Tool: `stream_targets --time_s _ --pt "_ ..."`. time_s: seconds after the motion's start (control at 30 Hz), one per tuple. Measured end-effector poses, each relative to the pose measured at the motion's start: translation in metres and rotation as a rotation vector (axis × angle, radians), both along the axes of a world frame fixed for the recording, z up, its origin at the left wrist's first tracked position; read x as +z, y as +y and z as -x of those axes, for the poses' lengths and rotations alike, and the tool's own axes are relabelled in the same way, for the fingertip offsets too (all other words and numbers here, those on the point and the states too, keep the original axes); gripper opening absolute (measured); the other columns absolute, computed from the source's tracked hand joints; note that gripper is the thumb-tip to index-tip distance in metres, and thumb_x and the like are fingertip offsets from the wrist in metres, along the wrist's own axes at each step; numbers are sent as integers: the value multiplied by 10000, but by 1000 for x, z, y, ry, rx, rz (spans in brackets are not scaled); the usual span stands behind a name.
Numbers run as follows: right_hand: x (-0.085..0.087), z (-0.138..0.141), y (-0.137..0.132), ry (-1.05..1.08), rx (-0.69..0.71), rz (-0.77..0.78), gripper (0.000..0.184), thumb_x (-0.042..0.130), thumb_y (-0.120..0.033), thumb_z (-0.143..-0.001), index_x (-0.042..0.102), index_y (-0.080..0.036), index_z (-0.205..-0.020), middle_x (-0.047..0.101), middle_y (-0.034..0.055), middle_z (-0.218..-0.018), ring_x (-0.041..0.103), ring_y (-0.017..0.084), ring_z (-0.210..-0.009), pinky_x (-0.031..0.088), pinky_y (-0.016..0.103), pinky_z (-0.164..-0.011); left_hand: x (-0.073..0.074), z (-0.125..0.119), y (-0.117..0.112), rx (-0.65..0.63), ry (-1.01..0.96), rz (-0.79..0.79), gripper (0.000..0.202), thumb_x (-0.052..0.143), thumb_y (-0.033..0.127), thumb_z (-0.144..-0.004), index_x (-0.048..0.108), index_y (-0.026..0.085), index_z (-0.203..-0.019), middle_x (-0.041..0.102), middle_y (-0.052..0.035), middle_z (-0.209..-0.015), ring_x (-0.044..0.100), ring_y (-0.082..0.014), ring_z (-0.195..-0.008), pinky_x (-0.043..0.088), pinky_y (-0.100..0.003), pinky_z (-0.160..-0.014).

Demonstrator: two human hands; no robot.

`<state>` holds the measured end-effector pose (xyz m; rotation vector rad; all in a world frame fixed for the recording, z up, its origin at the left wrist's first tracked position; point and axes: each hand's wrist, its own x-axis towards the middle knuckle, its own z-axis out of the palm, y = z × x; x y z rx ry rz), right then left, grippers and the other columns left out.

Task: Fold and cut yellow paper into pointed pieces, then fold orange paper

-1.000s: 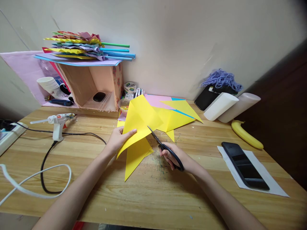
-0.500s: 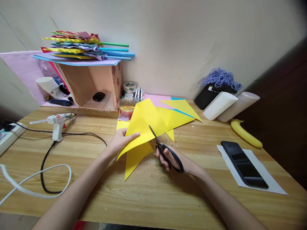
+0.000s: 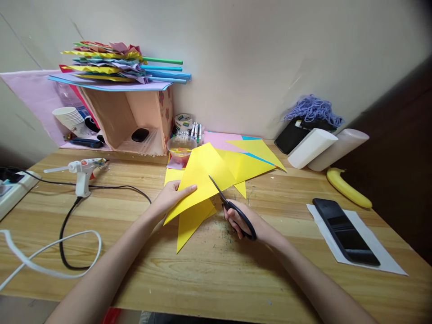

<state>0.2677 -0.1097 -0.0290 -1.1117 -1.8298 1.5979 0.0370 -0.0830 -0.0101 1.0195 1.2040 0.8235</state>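
Observation:
My left hand (image 3: 172, 195) pinches the lower left edge of a folded yellow paper sheet (image 3: 202, 177), holding it up off the wooden table (image 3: 216, 270). My right hand (image 3: 248, 222) grips black-handled scissors (image 3: 229, 204), whose blades point up and left into the paper's right edge. Under the held sheet a second yellow piece (image 3: 191, 220) lies flat and points toward me. More yellow, pink and blue sheets (image 3: 248, 157) lie behind.
A glue gun (image 3: 81, 173) with its black cable stands at the left. A cardboard box (image 3: 135, 119) topped with coloured paper crafts sits at the back. A phone (image 3: 346, 231) on white paper and a banana (image 3: 347, 189) lie at the right.
The scissors have worked a little further into the yellow sheet, and my left hand has tilted the sheet lower. The small plastic cup behind the paper now shows.

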Motion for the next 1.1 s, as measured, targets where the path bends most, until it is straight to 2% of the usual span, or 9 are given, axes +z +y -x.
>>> stream_targets --time_s 0.13,0.27,0.37,0.5,0.7,0.9,1.1 --pt "-1 1 -2 -12 9 -4 453 370 -635 -790 407 -185 -759 378 -79 -482 375 61 -332 327 169 -313 -4 -1 3 53 39 -51 437 606 545 -651 596 127 -775 652 -50 -685 575 -154 -562 400 -209 -469" --pt "2 3 -5 4 51 3 526 302 -682 -780 432 -173 -798 383 -78 -470 371 62 -341 343 184 -358 -7 -5 1 157 147 -245 407 529 547 -716 543 142 -685 575 8 -608 487 -109 -511 331 -184 -446" --pt "0 5 -7 37 63 5 610 239 -733 -749 446 -164 -821 396 -72 -460 385 70 -352 352 194 -382 -6 -9 -3 161 223 -326 397 513 536 -733 522 147 -658 534 20 -596 448 -101 -515 313 -184 -449" --pt "-2 8 -7 79 42 39 649 218 -768 -714 440 -165 -810 389 -77 -451 376 69 -340 345 189 -365 -5 -13 -5 169 258 -334 399 516 541 -726 509 152 -637 506 22 -584 430 -107 -524 304 -190 -451" --pt "4 12 -8 27 -18 52 589 308 -759 -703 416 -182 -748 382 -82 -438 373 68 -316 333 184 -324 -6 -13 -5 159 208 -311 393 522 539 -724 502 156 -633 505 38 -576 431 -96 -506 306 -189 -450" --pt "-7 11 -8 38 -55 46 518 344 -693 -754 417 -180 -759 385 -87 -437 361 61 -303 315 165 -295 -8 -12 -4 151 201 -290 388 508 531 -740 522 149 -672 533 23 -613 450 -99 -520 313 -186 -451" --pt "-7 11 -9 44 -10 14 596 244 -732 -748 434 -170 -798 393 -78 -444 388 67 -327 345 177 -343 -9 -13 -5 128 173 -264 390 514 532 -734 522 147 -672 530 17 -601 459 -108 -524 322 -190 -458"
